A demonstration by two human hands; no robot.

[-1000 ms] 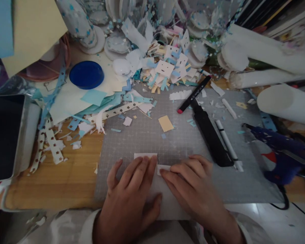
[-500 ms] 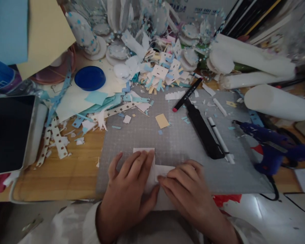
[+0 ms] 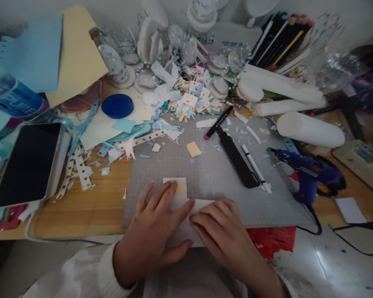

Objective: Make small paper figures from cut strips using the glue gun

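A piece of white paper (image 3: 202, 203) with a squared-off notch lies at the front edge of the grey cutting mat (image 3: 149, 165). A faint yellow patch shows on its upper left part. My left hand (image 3: 157, 225) rests flat on the paper's left side with fingers spread. Over the right side, my right hand (image 3: 222, 229) has its fingers drawn together, thumb side against the paper. Its fingertips partly hide what they grip. Beyond the hands lie a small yellow paper piece (image 3: 193, 149), a black utility knife (image 3: 238, 157), a red-tipped black marker (image 3: 218, 123) and a white pen (image 3: 254, 165).
A blue glue gun (image 3: 304, 169) with its cord lies at the right, below a white roll (image 3: 311, 129). Paper faces and scraps (image 3: 191, 97) heap at the back. A phone (image 3: 31, 163), a blue lid (image 3: 117, 106) and a bottle (image 3: 15, 95) are at the left.
The view has shifted, showing more of the table's back and right. My left fingers have spread wider and shifted left, uncovering the yellow patch. My right hand stays at the paper.
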